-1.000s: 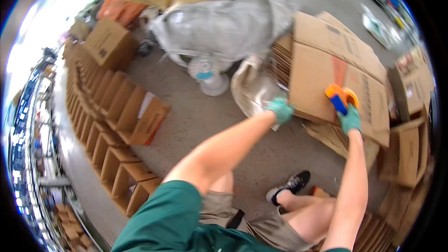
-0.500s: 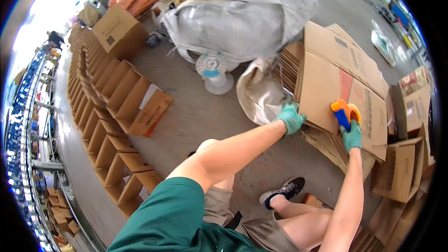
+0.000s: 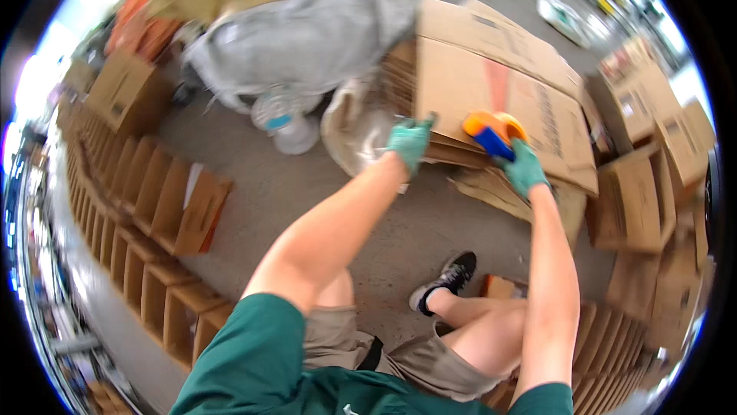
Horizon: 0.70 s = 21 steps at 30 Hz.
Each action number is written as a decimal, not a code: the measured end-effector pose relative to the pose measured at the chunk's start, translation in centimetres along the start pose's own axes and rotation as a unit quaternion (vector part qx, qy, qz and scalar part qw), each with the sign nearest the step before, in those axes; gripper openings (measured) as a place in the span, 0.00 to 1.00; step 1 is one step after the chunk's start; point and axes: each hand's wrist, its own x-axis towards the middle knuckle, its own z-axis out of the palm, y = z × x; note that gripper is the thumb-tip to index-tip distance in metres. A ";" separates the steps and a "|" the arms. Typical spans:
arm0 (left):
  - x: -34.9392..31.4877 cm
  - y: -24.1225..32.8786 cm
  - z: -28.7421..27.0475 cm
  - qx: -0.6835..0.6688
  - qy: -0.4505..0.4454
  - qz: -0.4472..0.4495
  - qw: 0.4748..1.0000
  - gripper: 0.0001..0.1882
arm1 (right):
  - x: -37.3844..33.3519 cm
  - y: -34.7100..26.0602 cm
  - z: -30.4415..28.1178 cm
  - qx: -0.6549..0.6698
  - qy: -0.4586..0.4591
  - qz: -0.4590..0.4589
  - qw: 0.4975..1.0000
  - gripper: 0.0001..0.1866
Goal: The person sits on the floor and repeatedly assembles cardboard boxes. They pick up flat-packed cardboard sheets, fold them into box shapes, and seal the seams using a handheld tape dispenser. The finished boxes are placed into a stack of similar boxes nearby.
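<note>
A stack of flattened cardboard boxes (image 3: 453,92) lies in front of me, right of centre, with a red patch on the top one. My left hand (image 3: 409,141), in a green glove, is closed at the near left corner of that top box; blur softens its fingers. In my right hand (image 3: 525,168), also gloved in green, is an orange and blue tape dispenser (image 3: 491,136), held over the stack's near edge. Tan sheet material (image 3: 499,194) sticks out beneath the stack.
Rows of open, divided cartons (image 3: 138,185) curve along my left. Large grey sacks (image 3: 299,39) lie at the back, with a clear plastic spool (image 3: 288,125) and a whitish sack (image 3: 353,127) before them. Open boxes (image 3: 629,200) are piled at right, beyond my shoe (image 3: 451,277).
The view has turned, so the scene shifts left and slightly up. My left hand stays at the stack's corner, and my right hand keeps the tape dispenser over the top box.
</note>
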 end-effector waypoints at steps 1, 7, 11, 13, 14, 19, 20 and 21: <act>1.1 -1.1 -1.7 0.042 0.042 0.021 0.998 0.23 | 0.5 -2.6 -0.2 0.038 -0.062 0.045 0.996 0.25; 5.2 -4.0 1.0 0.041 0.160 0.173 0.971 0.11 | -1.2 -1.3 -1.0 0.061 0.045 0.082 0.994 0.34; -1.2 -1.2 3.3 -0.018 0.109 0.211 0.971 0.13 | -2.9 7.6 -7.9 0.234 0.141 0.114 0.955 0.28; -4.4 -0.4 0.0 -0.040 0.082 0.209 0.974 0.14 | -4.3 4.7 -10.7 0.326 0.150 0.242 0.902 0.38; -6.8 1.0 -1.3 -0.010 0.091 0.206 0.974 0.14 | -5.5 5.9 -12.0 0.327 0.147 0.265 0.895 0.40; -14.7 4.3 -12.4 -0.154 -0.025 0.132 0.979 0.13 | -10.2 4.5 -12.2 0.306 0.151 0.285 0.896 0.36; -15.4 4.2 -14.4 -0.160 -0.025 0.125 0.979 0.14 | -11.1 3.9 -11.8 0.315 0.132 0.283 0.896 0.35; -15.8 3.7 -16.1 -0.169 -0.021 0.117 0.978 0.16 | -11.9 1.6 -10.6 0.305 0.129 0.297 0.896 0.32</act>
